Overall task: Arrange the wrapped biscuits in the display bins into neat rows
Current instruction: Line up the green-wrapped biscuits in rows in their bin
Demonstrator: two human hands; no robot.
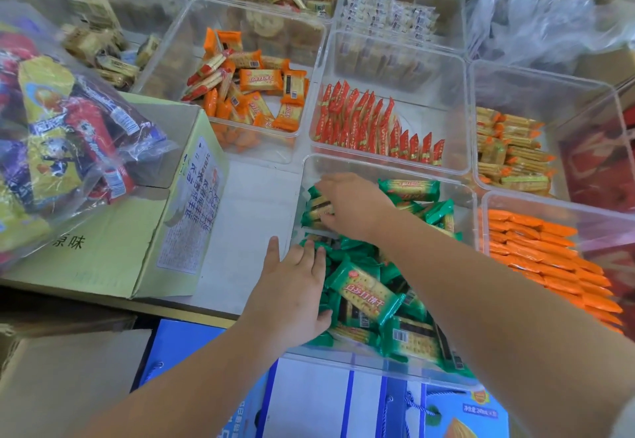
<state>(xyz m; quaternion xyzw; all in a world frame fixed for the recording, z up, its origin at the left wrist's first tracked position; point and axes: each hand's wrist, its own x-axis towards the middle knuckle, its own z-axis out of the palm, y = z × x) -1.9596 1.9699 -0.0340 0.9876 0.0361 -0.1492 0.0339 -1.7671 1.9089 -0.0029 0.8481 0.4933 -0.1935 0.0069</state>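
Now: green biscuit packs (364, 295) lie jumbled in the near clear bin (378, 367); prob. light, slick film, brittle inside, so take by the long edges, no squeezing. Left hand (292, 283) lies flat on the heap w/ fingers straight; right hand (350, 204) pinches a few packs at the far-left corner. Labels: Chinese txt + barcode, brand not legible.

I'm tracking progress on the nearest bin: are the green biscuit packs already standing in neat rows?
No, the green packs lie jumbled at mixed angles across the clear bin.
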